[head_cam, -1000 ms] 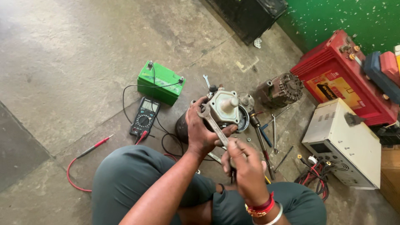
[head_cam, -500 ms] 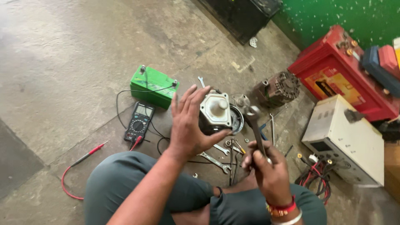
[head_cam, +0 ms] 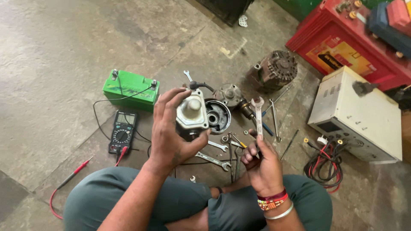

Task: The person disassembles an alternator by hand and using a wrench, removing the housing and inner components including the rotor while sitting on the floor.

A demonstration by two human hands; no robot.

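Above concrete floor [head_cam: 64,51], left hand [head_cam: 171,137] grips motor housing [head_cam: 192,113]; right hand [head_cam: 263,164] grips spanner [head_cam: 257,115].

A stained concrete floor [head_cam: 64,51] carries a green battery [head_cam: 130,89], a multimeter [head_cam: 123,132], scattered spanners [head_cam: 213,160], an alternator [head_cam: 277,69] and a cream metal box [head_cam: 359,117].

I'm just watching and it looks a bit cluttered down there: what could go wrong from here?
The left hand holds the motor part off the floor by the fingers alone; it might slip onto the housing below. The right hand holds a spanner only by its lower end, so it could twist loose. Loose spanners and small parts lie near the knees and could get kicked or lost.
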